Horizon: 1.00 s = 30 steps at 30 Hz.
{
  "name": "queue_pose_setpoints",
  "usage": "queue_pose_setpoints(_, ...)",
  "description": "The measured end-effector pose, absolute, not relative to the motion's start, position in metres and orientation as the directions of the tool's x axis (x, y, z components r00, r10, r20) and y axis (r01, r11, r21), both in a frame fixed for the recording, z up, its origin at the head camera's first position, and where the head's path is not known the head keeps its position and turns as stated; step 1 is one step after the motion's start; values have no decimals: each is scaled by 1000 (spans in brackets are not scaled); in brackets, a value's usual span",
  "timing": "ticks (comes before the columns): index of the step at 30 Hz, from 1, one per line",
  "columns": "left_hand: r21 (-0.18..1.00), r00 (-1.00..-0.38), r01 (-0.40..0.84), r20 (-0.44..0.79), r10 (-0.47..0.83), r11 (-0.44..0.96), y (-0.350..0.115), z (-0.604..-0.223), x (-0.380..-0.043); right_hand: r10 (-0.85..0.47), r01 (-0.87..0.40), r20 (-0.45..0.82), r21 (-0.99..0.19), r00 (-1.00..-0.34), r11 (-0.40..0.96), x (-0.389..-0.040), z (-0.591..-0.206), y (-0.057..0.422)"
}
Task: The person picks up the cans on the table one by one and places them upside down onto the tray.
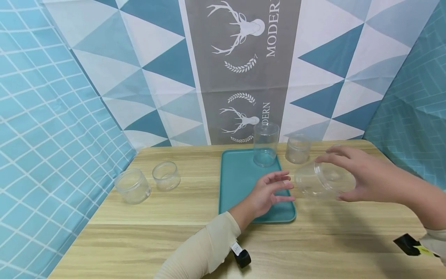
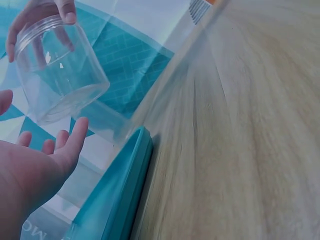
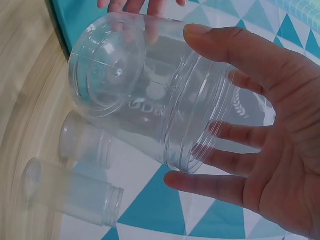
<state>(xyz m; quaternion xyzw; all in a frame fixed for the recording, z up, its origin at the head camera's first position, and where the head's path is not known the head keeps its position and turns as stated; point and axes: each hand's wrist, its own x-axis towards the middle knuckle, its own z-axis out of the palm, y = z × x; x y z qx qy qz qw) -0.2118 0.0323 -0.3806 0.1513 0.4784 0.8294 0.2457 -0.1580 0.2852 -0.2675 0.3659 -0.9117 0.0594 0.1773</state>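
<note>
My right hand (image 1: 369,174) grips a clear wide-mouthed jar (image 1: 310,180) round its threaded neck and holds it tilted on its side above the table. In the right wrist view the jar (image 3: 145,95) looks see-through and without a lid, its base towards my left hand. My left hand (image 1: 265,193), fingers spread and holding nothing, hovers over the right part of a teal tray (image 1: 233,186). Its fingertips point at the jar's base; whether they touch it I cannot tell. A tall clear jar (image 1: 266,145) stands upright at the tray's back right corner.
Behind the tray's right side stands a short clear jar (image 1: 298,149). Beyond it, a narrow tall jar (image 3: 75,192) shows in the right wrist view. Two short clear jars, one larger (image 1: 133,186) and one smaller (image 1: 166,176), stand at the table's left. Patterned cloth (image 1: 167,58) closes off the back.
</note>
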Motion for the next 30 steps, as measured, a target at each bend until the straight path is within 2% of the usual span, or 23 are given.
queue_pose_setpoints(5, 842, -822, -301, 9, 569, -448, 30, -381, -214, -693, -738, 390, 50, -606, 673, -158, -265, 276)
queue_pose_setpoints(11, 809, -797, -366, -17, 604, -460, 27, -383, -214, -710, -761, 375, 19, -596, 648, -156, -263, 266)
queue_pose_setpoints(18, 768, -721, -454, -17, 693, -452, 25, -383, -213, -736, -803, 417, 23, -534, 595, -155, -260, 255)
queue_pose_setpoints(22, 760, -686, -465, 16, 728, -455, 23, -382, -213, -744, -822, 432, 13, -509, 570, -154, -260, 247)
queue_pose_setpoints(30, 747, -711, -444, 42, 701, -495, 19, -381, -212, -746, -824, 419, -8, -518, 567, -153, -259, 240)
